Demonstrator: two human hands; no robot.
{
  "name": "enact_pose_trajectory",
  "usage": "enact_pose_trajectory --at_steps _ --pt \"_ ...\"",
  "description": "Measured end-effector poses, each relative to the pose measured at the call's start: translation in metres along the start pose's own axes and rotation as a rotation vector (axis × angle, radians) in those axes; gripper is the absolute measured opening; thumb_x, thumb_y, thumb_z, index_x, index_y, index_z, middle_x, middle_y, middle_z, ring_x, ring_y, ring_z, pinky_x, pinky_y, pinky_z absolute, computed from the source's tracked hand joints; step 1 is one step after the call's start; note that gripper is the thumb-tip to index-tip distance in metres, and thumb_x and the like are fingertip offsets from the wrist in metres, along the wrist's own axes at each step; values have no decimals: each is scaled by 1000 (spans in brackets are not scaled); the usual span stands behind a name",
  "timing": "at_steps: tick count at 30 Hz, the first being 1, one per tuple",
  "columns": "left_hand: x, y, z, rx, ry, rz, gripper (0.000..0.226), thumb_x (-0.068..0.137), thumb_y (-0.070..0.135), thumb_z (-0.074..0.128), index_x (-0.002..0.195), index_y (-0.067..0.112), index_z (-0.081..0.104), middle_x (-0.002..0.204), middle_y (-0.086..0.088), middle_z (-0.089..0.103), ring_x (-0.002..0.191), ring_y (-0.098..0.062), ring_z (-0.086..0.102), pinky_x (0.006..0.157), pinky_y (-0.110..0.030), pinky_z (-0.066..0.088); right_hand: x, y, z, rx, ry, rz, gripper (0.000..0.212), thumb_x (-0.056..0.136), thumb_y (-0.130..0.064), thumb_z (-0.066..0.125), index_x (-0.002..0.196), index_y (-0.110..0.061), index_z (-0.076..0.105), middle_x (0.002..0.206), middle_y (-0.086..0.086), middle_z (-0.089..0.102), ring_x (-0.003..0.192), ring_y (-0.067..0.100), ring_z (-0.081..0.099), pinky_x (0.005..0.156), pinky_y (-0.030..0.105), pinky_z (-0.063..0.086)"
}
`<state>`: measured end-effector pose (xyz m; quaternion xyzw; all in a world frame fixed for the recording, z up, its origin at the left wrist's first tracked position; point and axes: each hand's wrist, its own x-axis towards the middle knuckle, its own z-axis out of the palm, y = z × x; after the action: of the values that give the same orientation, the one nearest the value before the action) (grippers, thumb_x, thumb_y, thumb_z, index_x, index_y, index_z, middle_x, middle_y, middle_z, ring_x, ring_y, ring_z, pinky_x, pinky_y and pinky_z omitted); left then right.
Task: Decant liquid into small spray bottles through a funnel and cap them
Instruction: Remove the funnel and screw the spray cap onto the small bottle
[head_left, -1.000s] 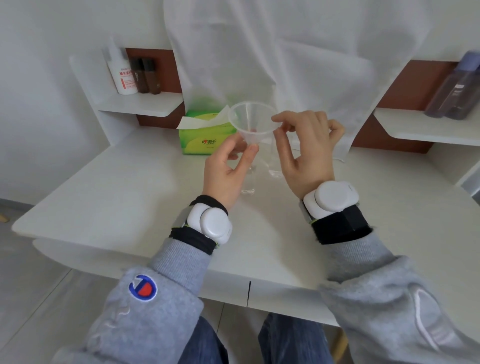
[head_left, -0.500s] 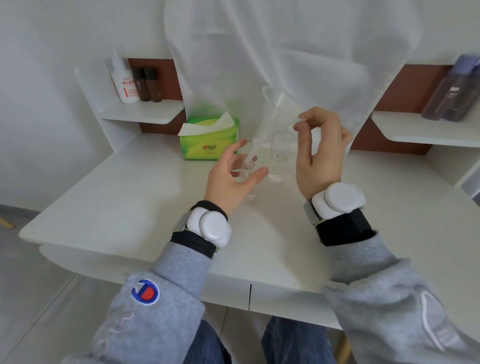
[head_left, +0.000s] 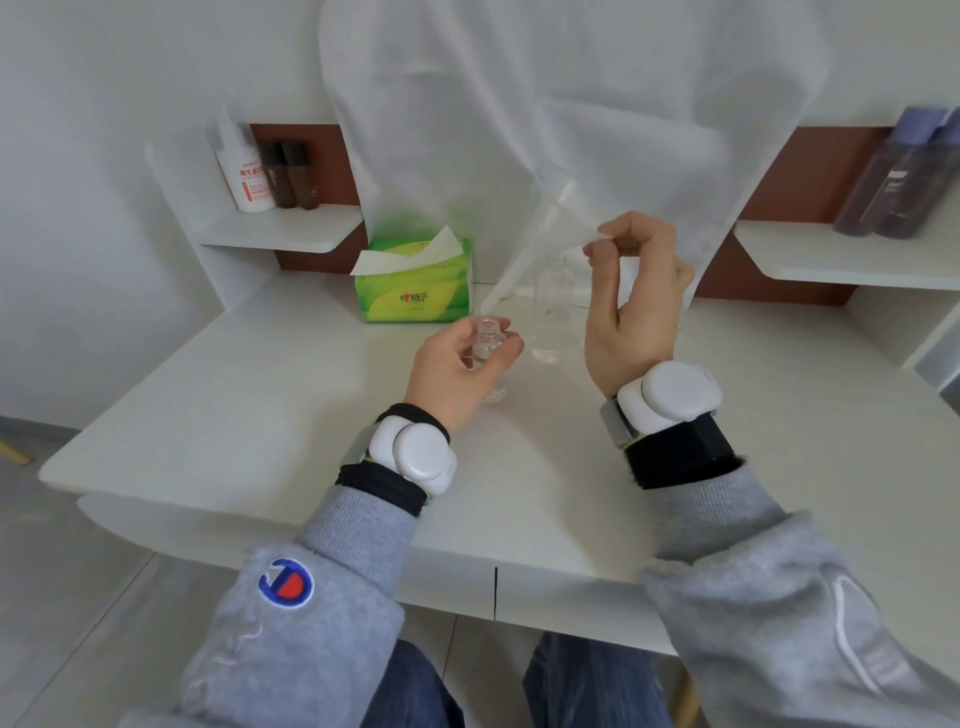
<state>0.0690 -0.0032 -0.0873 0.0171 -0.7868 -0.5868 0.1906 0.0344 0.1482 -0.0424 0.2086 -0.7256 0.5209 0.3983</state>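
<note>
A small clear spray bottle (head_left: 488, 348) stands uncapped on the white table (head_left: 260, 395), and my left hand (head_left: 457, 369) is wrapped around its body. My right hand (head_left: 631, 301) pinches the rim of a clear plastic funnel (head_left: 540, 244), which hangs tilted in the air with its spout pointing down-left, above and apart from the small bottle. A larger clear bottle (head_left: 553, 312) holding some liquid stands just behind, between my two hands.
A green tissue box (head_left: 415, 283) sits at the back of the table. The left shelf (head_left: 280, 228) carries a white bottle and two dark ones. Purple bottles (head_left: 898, 176) stand on the right shelf. A white sheet hangs behind.
My right hand has lifted the funnel out of the small bottle's neck and tilted it up to the right. My left hand stays on the small bottle.
</note>
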Motion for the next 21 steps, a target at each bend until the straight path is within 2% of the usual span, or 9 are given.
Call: enact_pose_trajectory --at_steps 4,8,10,11,12,14,17,21 --pt "0 1 0 -17 -3 -3 30 67 51 68 91 33 67 103 7 74 97 -13 70 98 -47 50 0 1 1 2 -25 6 16 100 -15 40 111 -15 51 97 -3 63 92 -6 47 96 36 33" --pt "0 0 0 -13 -3 0 23 72 44 71 92 33 67 101 7 75 97 -14 69 97 -48 50 4 2 -2 19 29 14 12 100 -15 42 107 -22 48 91 -12 58 95 22 58 97 19 31" --pt "1 0 1 -9 0 2 20 75 39 70 93 33 67 99 7 75 97 -15 69 97 -48 49 10 7 -7 26 144 44 8 100 -17 43 104 -22 48 88 -19 53 87 14 58 94 32 41" --pt "1 -1 1 -10 2 3 19 75 38 70 93 33 67 99 6 75 97 -15 69 96 -48 49 14 11 -9 26 209 73 6 99 -19 44 103 -21 49 86 -20 52 81 4 54 88 39 45" --pt "1 0 1 -13 2 5 19 75 38 70 93 32 67 99 5 75 97 -16 69 96 -47 50 17 15 -13 32 269 107 8 99 -21 44 103 -18 51 84 -20 51 76 0 50 82 40 46" --pt "1 -1 1 -15 1 8 19 77 37 71 94 31 67 99 4 75 96 -16 69 95 -47 50 23 25 -17 46 363 181 17 99 -24 44 105 -10 54 79 -18 50 70 -2 47 73 32 44" --pt "1 -3 1 -24 2 9 18 81 31 73 98 25 68 97 3 75 96 -20 69 94 -47 51 26 36 -21 31 398 310 23 99 -24 46 107 -4 55 75 -17 47 63 -6 45 64 12 38" --pt "2 -6 1 -41 -6 2 18 82 30 73 98 24 68 95 3 74 95 -21 69 93 -45 52 25 50 -23 -28 335 458 25 98 -26 50 110 -5 56 71 -16 47 58 -5 48 59 9 39"
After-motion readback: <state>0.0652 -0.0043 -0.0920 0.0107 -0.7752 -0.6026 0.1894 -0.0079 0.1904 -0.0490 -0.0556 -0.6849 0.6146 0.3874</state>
